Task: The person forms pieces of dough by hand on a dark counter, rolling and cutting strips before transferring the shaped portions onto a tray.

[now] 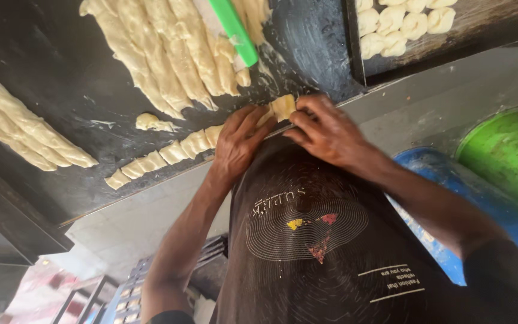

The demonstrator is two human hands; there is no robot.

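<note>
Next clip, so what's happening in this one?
A person stands at a dark, oily worktop handling dough. The right hand and left hand meet at the table's near edge, both pinching one small dough piece between the fingertips. Beside the left hand lies a row of cut pieces; long dough ropes stretch across the worktop, with a green scraper resting among them. Shaped dough balls sit on a tray at the upper right.
</note>
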